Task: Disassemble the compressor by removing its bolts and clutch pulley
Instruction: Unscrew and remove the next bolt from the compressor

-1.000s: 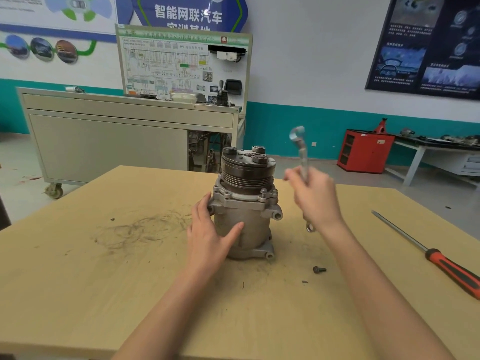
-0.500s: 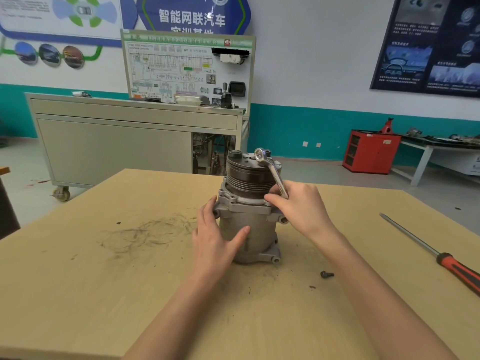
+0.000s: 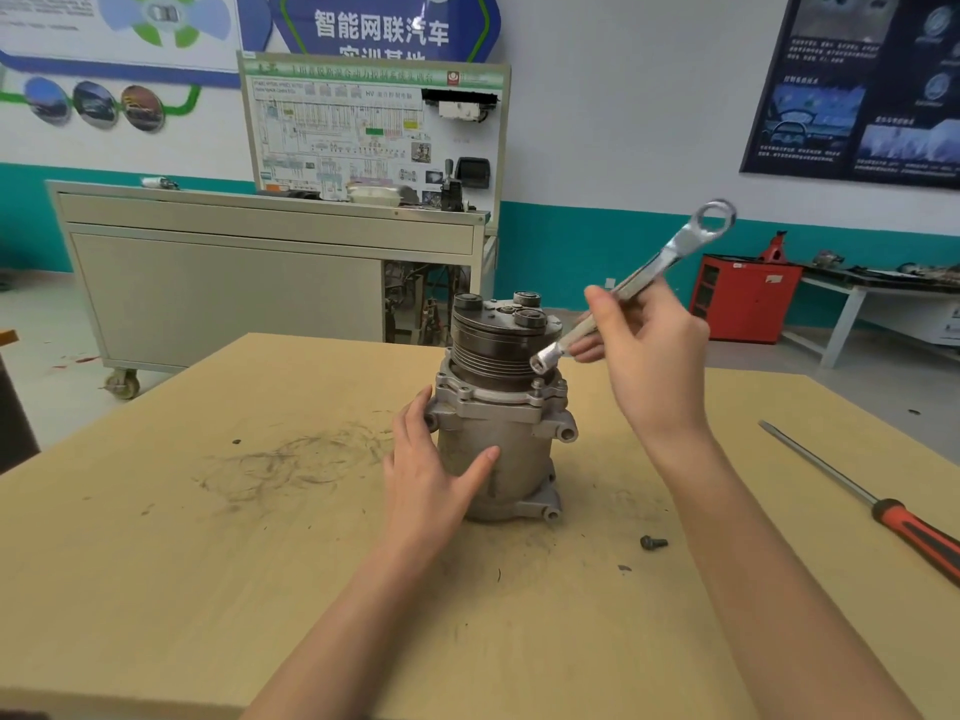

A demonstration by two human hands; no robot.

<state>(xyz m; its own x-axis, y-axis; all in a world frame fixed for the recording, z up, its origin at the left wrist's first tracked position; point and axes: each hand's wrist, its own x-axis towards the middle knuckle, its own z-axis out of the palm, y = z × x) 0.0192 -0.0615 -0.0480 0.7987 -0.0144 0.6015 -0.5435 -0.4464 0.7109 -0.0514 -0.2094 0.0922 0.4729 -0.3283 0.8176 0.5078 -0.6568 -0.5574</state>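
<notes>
A grey metal compressor point(image 3: 511, 452) stands upright in the middle of the wooden table point(image 3: 208, 589), its dark grooved clutch pulley point(image 3: 493, 350) on top. My left hand point(image 3: 434, 478) rests against the compressor's left side, thumb laid across the front. My right hand point(image 3: 652, 356) grips a silver double ring wrench point(image 3: 641, 275) at its middle. The wrench slants: its lower ring sits by a bolt point(image 3: 537, 384) on the flange at the pulley's right, its upper ring is up in the air. One loose bolt point(image 3: 653, 542) lies on the table to the right of the base.
A long screwdriver point(image 3: 878, 498) with a red and black handle lies near the table's right edge. Behind the table stands a wheeled cabinet point(image 3: 234, 283) with a wiring display board. A red tool box point(image 3: 745, 298) and a bench are at the back right.
My right hand turned the wrench over: half a second ago one ring lay on the pulley top, now the wrench slants up to the right with its lower ring by the flange. My left hand stayed.
</notes>
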